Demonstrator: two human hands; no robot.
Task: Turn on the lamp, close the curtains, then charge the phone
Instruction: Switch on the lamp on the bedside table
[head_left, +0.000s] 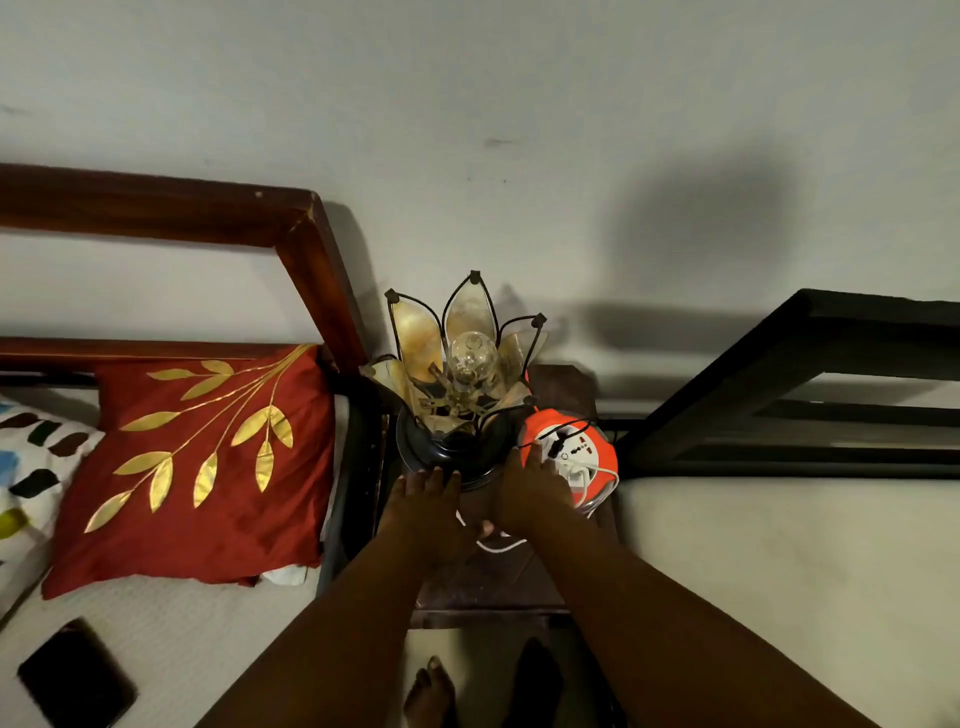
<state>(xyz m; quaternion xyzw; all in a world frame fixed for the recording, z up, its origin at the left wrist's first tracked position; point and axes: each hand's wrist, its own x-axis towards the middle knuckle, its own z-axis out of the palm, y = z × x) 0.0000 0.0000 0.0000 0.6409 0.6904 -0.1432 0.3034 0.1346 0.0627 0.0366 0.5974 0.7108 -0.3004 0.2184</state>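
Observation:
A flower-shaped lamp (467, 374) with golden petals and a clear, unlit bulb stands on a small dark bedside table (498, 577). My left hand (423, 506) rests palm down at the lamp's black base, fingertips touching it. My right hand (530, 493) lies between the base and an orange extension reel (597, 452) with white sockets and a plugged-in white cable (501, 545); what its fingers hold underneath is hidden. A black phone (78, 675) lies face up on the bed at the lower left.
A red cushion with gold leaves (202, 467) and a patterned pillow (26, 467) lie on the left bed with its wooden headboard (301, 244). A second bed with a black frame (779, 364) stands to the right. My bare feet (431, 696) are below the table.

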